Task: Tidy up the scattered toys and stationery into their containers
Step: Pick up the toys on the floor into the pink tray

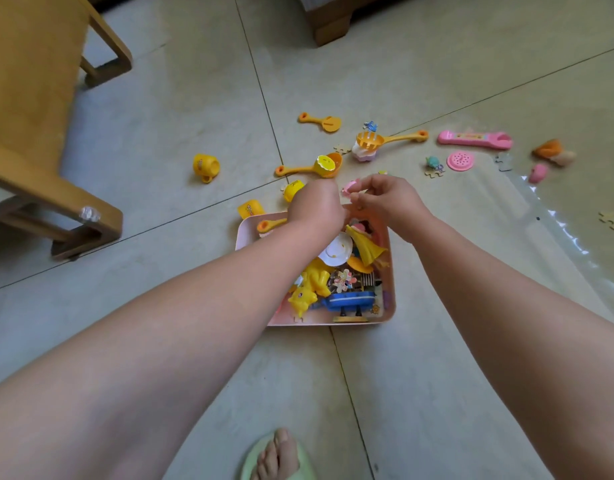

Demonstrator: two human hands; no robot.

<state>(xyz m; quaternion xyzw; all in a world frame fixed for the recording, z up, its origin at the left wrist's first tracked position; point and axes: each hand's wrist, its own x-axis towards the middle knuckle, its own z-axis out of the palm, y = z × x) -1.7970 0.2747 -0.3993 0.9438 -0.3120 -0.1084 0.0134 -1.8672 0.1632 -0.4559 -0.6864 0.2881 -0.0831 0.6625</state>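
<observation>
Tiled floor (160, 116), orange spoon (270, 224) handle pointing left, L hand (316, 206) grip

Left hand (316, 206) hides bin (390, 271) far rim — its grip unclear.

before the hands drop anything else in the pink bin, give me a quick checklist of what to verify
1. Pink bin within reach, under the hands: ok.
2. Right hand pinching a small pink toy above the bin's far edge: ok.
3. Left hand contents: cannot tell, its fingers are hidden from this view.
4. Room left in the bin: not ok, the yellow dinosaur and white plate are already piled high.
5. Floor cleared: not ok, the yellow cup, pink toy phone and orange strainer spoon are still out.
</observation>
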